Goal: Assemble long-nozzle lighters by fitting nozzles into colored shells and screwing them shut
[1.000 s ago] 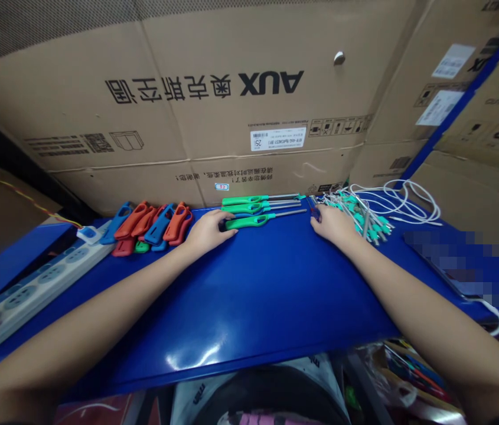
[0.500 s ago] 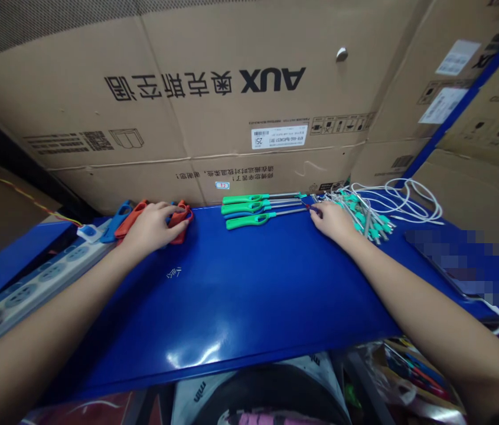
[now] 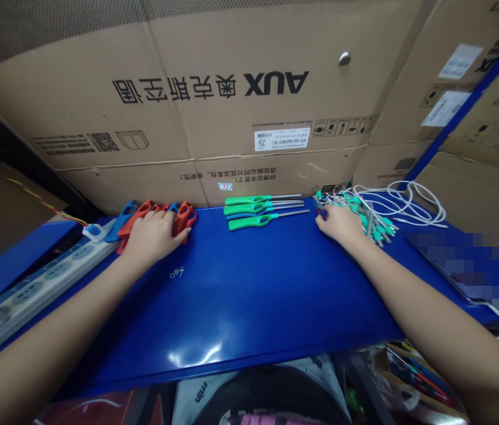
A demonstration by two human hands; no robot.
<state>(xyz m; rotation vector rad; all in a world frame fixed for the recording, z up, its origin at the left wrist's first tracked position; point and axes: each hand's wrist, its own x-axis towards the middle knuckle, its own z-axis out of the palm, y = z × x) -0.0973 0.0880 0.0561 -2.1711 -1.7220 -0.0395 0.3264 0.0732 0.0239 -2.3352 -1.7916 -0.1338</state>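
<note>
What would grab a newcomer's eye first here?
Probably the big cardboard panel across the back, with its AUX lettering upside down. Below it, bright green handles with thin metal rods stand out on the glossy blue tabletop. The left hand partly covers red and blue handles at left; the right hand is by a heap of green-ended metal rods.

One camera, worn on the person's head, is looking forward and down across the table [image 3: 249, 289], whose near edge is showing low down. It is facing the cardboard [image 3: 214, 136] nearly square on, and that is filling the upper part of the frame. The forearms [image 3: 85, 313] are entering nearest the lens, at the lower corners, while the left hand [image 3: 154, 236] and right hand [image 3: 342, 224] are lying farther off, near mid-height. The view is reaching wide, from the power strip [image 3: 56, 271] at left to the box [image 3: 483, 189] at right.
</note>
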